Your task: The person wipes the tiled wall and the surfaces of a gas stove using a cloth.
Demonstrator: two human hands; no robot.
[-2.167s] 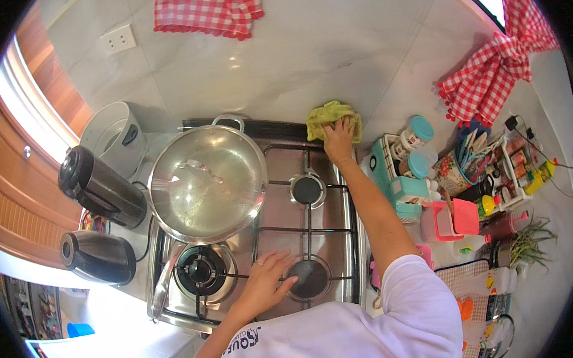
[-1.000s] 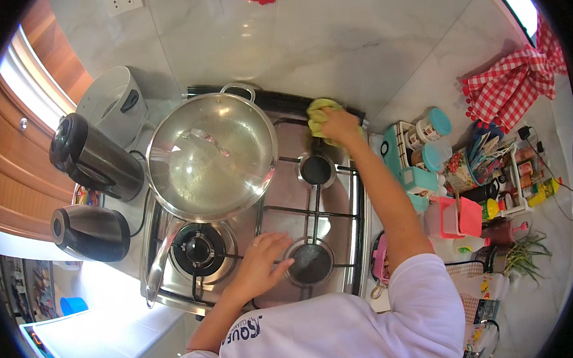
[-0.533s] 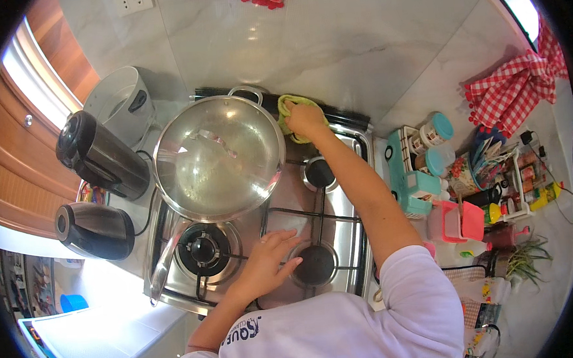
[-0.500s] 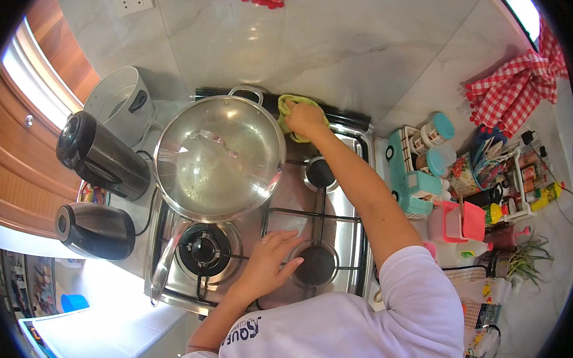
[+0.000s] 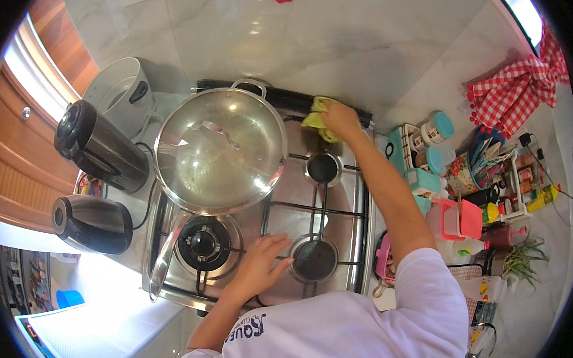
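Note:
My right hand [image 5: 342, 120] grips a crumpled yellow-green cloth [image 5: 321, 119] and presses it on the black strip [image 5: 289, 103] along the back of the stainless steel gas stove [image 5: 286, 287]. The cloth lies behind the small rear right burner [image 5: 323, 168]. Above the stove's front middle, my left hand [image 5: 261, 264] is open with fingers spread, holding nothing; it is between the front left burner [image 5: 203, 242] and the front right burner [image 5: 315, 260]. A wide steel pan with a domed lid [image 5: 220, 156] covers the rear left, its long handle [image 5: 166, 263] toward the front.
Left of the stove stand a dark thermos jug [image 5: 107, 149], an electric kettle [image 5: 94, 225] and a white pot-like appliance [image 5: 119, 97]. Jars, a teal rack [image 5: 423, 181], pink containers [image 5: 460, 218] and utensils crowd the right. A red checked cloth [image 5: 512, 96] hangs at the wall.
My right hand has slid the cloth to the right along the back of the stove, away from the pan. My left hand stays nearly in place.

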